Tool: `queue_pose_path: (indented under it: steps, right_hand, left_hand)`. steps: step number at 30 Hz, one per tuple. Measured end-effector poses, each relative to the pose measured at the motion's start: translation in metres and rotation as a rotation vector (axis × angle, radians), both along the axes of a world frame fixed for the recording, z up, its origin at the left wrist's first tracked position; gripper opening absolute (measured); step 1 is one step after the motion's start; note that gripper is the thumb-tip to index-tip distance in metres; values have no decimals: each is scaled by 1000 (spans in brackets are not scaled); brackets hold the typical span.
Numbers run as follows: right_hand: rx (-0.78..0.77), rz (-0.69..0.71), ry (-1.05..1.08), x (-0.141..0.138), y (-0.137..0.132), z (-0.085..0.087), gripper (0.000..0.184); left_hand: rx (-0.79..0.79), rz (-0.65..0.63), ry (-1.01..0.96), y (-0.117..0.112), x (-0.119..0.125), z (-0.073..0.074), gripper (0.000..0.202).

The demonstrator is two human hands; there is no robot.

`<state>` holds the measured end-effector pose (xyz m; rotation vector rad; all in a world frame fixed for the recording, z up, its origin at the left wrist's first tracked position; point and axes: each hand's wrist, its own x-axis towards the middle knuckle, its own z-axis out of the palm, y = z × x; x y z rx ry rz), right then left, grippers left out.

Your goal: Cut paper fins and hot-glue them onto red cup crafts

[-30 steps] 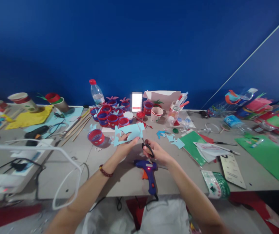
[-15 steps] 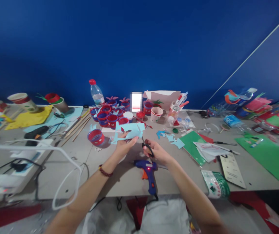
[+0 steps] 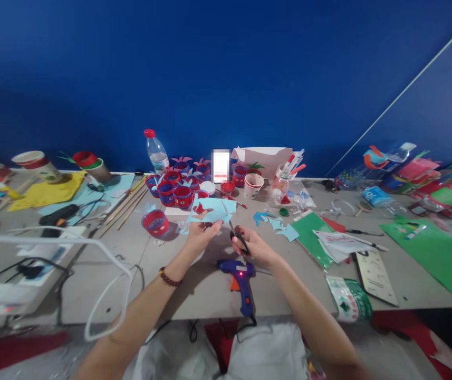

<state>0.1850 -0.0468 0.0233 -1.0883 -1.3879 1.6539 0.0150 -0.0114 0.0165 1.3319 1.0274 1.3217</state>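
My left hand [image 3: 202, 235] pinches a light blue sheet of paper [image 3: 213, 207] with ragged cut-outs along its left side. In my right hand [image 3: 252, 245] are scissors with black handles [image 3: 240, 240], their blades at the paper's right edge. Below both hands a blue glue gun [image 3: 244, 285] lies on the table, its small red light lit. To the left stands a red and blue cup [image 3: 155, 224], apart from the paper. Light blue paper scraps [image 3: 281, 226] lie to the right of the scissors.
Several decorated cups [image 3: 181, 196] cluster behind the paper, beside a plastic bottle [image 3: 156, 153]. A plain paper cup [image 3: 253, 186] and a jar of pens [image 3: 283, 182] stand further right. Green sheets [image 3: 433, 253] lie right; a power strip [image 3: 51, 269] and white cable [image 3: 107, 252] sit left.
The blue paper has shifted slightly right and turned a little in my left hand. The scissors stay at its right edge, and my right hand has barely moved.
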Motion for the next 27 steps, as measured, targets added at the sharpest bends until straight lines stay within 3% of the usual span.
queue_pose_path:
  steps: [5,20,27]
  right_hand:
    - [-1,-4,7,0,0,-1,52]
    - [-14,-27,35,1,1,-5,46]
    - [-14,-37,20,3,2,-7,46]
  left_hand:
    - [-24,-57,-5,0,-2,0,23]
    - [-22,-67,-25,1,-3,3,13]
    - [-10,-7,-42,7,-6,-4,31]
